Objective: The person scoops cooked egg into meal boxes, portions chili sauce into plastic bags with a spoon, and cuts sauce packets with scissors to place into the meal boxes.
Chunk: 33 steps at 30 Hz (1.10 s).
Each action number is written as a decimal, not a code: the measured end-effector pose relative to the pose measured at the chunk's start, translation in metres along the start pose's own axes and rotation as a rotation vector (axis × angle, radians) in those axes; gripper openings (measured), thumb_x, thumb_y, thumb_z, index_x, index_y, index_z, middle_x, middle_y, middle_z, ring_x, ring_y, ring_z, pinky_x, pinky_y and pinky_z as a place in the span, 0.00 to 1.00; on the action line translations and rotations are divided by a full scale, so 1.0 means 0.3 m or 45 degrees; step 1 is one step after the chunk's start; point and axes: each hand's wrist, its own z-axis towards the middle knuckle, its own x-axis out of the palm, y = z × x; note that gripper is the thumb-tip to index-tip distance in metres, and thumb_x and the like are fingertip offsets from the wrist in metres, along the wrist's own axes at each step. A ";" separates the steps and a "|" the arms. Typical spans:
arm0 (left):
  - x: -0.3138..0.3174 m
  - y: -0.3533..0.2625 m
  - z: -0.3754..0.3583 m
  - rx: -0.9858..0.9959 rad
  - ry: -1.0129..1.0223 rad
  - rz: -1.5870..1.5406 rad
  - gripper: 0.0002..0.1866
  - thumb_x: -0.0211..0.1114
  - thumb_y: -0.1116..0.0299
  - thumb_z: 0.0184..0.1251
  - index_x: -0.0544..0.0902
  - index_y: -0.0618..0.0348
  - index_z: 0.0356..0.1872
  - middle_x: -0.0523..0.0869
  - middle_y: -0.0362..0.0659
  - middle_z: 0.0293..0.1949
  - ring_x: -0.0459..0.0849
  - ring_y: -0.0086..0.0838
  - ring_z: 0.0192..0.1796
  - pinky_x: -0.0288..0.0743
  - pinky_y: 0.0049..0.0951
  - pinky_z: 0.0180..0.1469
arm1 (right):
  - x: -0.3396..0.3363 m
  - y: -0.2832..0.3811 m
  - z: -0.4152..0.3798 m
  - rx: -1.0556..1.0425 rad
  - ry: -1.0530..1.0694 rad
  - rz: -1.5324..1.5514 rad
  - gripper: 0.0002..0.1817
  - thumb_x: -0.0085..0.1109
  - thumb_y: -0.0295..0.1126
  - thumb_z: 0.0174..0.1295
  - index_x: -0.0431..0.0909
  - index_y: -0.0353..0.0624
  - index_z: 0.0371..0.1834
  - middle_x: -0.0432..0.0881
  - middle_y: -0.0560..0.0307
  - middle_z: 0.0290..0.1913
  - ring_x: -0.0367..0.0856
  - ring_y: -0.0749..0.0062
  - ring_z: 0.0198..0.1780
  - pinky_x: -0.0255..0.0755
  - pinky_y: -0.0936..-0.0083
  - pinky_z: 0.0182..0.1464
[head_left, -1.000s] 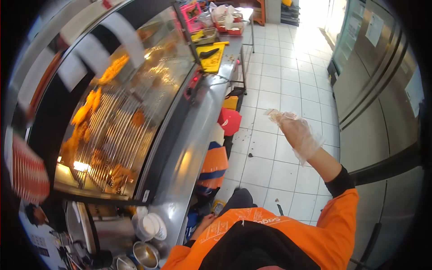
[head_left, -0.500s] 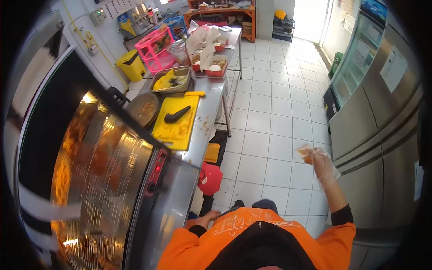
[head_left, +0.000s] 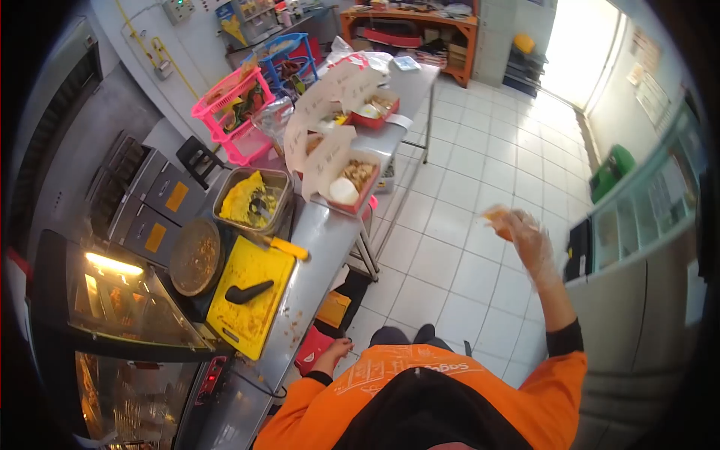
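Clear plastic gloves the right hand (head_left: 527, 238), raised out over the white tiled floor (head_left: 465, 255) with its fingers closed on a small orange piece of food (head_left: 498, 218), well apart from the steel counter (head_left: 322, 247). Low by the counter's edge, the bare left hand (head_left: 335, 351) hangs with fingers curled; whether it holds anything cannot be told. Open food boxes (head_left: 352, 176) and a yellow cutting board (head_left: 251, 296) sit on the counter.

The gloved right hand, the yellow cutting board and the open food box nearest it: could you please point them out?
right hand (head_left: 527, 238), head view, gloved palm.
yellow cutting board (head_left: 262, 271), head view, bare top.
open food box (head_left: 365, 189), head view, red rim.
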 end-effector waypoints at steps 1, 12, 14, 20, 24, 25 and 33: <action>0.003 -0.043 -0.030 -0.022 -0.061 -0.146 0.14 0.64 0.57 0.67 0.81 0.58 0.31 0.79 0.38 0.23 0.75 0.23 0.22 0.70 0.28 0.24 | 0.059 -0.052 0.138 -0.031 0.000 0.046 0.17 0.67 0.27 0.53 0.76 0.52 0.46 0.81 0.59 0.40 0.82 0.61 0.37 0.78 0.68 0.37; 0.086 -0.122 0.287 -0.645 -0.202 -0.205 0.17 0.57 0.53 0.65 0.82 0.56 0.37 0.81 0.43 0.23 0.83 0.28 0.25 0.73 0.31 0.26 | 0.877 -0.257 1.362 -0.407 -0.003 0.393 0.08 0.56 0.25 0.60 0.80 0.44 0.42 0.80 0.51 0.45 0.84 0.56 0.43 0.79 0.69 0.46; 0.099 -0.207 0.367 -0.740 -0.221 -0.354 0.16 0.57 0.54 0.65 0.82 0.57 0.36 0.81 0.44 0.23 0.84 0.29 0.25 0.73 0.31 0.26 | 1.098 -0.315 1.508 -0.404 0.217 0.262 0.08 0.55 0.26 0.61 0.81 0.44 0.42 0.81 0.51 0.45 0.83 0.56 0.43 0.79 0.68 0.46; 0.063 -0.445 0.623 -0.446 -0.509 -0.685 0.14 0.58 0.57 0.64 0.82 0.59 0.36 0.80 0.44 0.22 0.84 0.29 0.25 0.74 0.31 0.26 | 1.274 -0.330 1.690 -0.406 0.278 0.413 0.08 0.57 0.28 0.61 0.85 0.45 0.40 0.84 0.52 0.44 0.83 0.54 0.43 0.77 0.64 0.47; 0.126 -0.500 0.709 -0.432 -0.697 -0.892 0.13 0.59 0.60 0.64 0.81 0.60 0.35 0.80 0.44 0.22 0.84 0.29 0.25 0.75 0.32 0.26 | 1.293 -0.373 1.770 -0.435 0.191 0.751 0.06 0.61 0.25 0.58 0.84 0.42 0.38 0.84 0.51 0.41 0.83 0.57 0.41 0.76 0.67 0.44; 0.147 -0.538 0.707 -0.449 -0.738 -0.959 0.13 0.59 0.60 0.64 0.81 0.60 0.35 0.80 0.44 0.22 0.84 0.29 0.25 0.75 0.32 0.26 | 1.292 -0.380 1.822 -0.488 0.178 0.856 0.05 0.62 0.23 0.57 0.84 0.41 0.37 0.84 0.51 0.39 0.82 0.58 0.40 0.76 0.68 0.43; 0.599 -0.960 0.729 -0.338 -1.037 -1.265 0.10 0.62 0.64 0.65 0.83 0.60 0.39 0.83 0.42 0.30 0.83 0.29 0.28 0.80 0.32 0.30 | 1.200 -0.300 2.310 -0.771 0.005 1.247 0.05 0.62 0.20 0.57 0.82 0.38 0.36 0.83 0.54 0.37 0.80 0.68 0.37 0.74 0.75 0.39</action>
